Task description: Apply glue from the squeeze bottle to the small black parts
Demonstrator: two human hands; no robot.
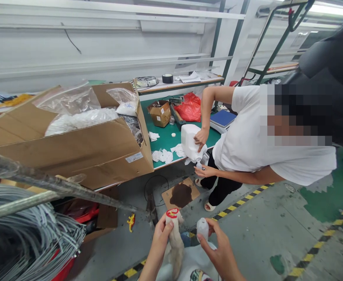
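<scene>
Low in the head view, my left hand [161,235] is closed around a grubby off-white cloth piece [175,240] that looks like a knitted work glove, with a red and yellow edge at its top. The cloth hangs down below my fingers. Beside it on the right, my right hand [220,248] grips a small translucent plastic bottle [202,229] by its sides, upright, its narrow mouth uncapped. A co-worker's hands, farther off, tilt a white plastic jug [190,139] so that its mouth is over another small bottle [199,165].
A large open cardboard box [80,152] with plastic bags stands on the left. The green table [164,136] bears crumpled white tissues [162,156], a small carton [159,114] and a blue-topped scale [222,118]. Metal tubes [72,191] cross above coiled grey cables [27,230]. Stained cardboard [165,195] lies on the floor.
</scene>
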